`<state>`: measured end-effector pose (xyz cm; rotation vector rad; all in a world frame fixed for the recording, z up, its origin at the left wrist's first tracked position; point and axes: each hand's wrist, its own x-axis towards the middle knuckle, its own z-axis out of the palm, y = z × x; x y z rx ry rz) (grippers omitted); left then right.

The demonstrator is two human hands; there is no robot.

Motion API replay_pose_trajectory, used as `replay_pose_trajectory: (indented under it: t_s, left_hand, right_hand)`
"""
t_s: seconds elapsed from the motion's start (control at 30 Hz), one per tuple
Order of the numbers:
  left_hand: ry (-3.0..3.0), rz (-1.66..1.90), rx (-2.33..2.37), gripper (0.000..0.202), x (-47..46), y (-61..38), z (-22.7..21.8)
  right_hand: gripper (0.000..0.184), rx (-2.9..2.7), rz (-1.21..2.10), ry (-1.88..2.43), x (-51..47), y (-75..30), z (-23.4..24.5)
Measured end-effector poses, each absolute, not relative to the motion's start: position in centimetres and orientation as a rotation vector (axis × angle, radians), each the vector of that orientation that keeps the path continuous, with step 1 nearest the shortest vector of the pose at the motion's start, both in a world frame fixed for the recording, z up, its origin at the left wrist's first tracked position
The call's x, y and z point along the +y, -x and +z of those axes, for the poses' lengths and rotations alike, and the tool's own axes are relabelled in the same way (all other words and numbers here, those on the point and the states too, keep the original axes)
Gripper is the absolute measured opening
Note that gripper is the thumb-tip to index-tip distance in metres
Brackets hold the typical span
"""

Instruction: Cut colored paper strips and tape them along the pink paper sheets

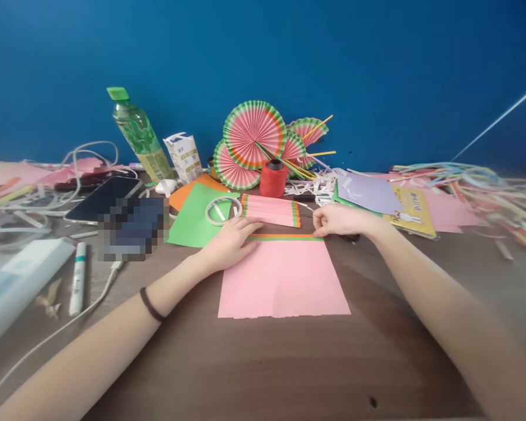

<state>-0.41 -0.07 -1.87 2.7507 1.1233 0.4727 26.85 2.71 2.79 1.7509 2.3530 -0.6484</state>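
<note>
Resting on the pink paper (284,280), the left hand (228,244) hides one corner.

A plain, deep blue wall (166,47) fills the whole upper part of the view, brighter left of centre and darkening toward the top right corner, with a thin pale line (499,120) slanting up across it to the right edge. Below, a brown surface (254,368) with faint wood grain runs back to the wall, marked by a small dark spot (373,402) near its front, under soft, even light.
</note>
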Motion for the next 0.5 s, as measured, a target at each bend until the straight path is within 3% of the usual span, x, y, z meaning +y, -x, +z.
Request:
replay_pose_trajectory:
  t_s: [0.13,0.3,0.5]
  left_hand:
    - [-2.744,0.469,1.141,0.039,-0.1,0.2,-2.0]
    - [-2.703,0.504,1.123,0.038,0.0,0.3,-1.8]
    - [-2.68,0.618,1.48,0.02,0.3,0.9,-0.1]
  right_hand:
    - [0.009,2.618,-0.581,-1.826,1.7,-25.0,3.1]
    - [0.019,2.989,-0.641,-1.476,1.5,-22.7,1.7]
    - [0.032,3.136,-0.467,-1.419,2.3,-22.6,-0.5]
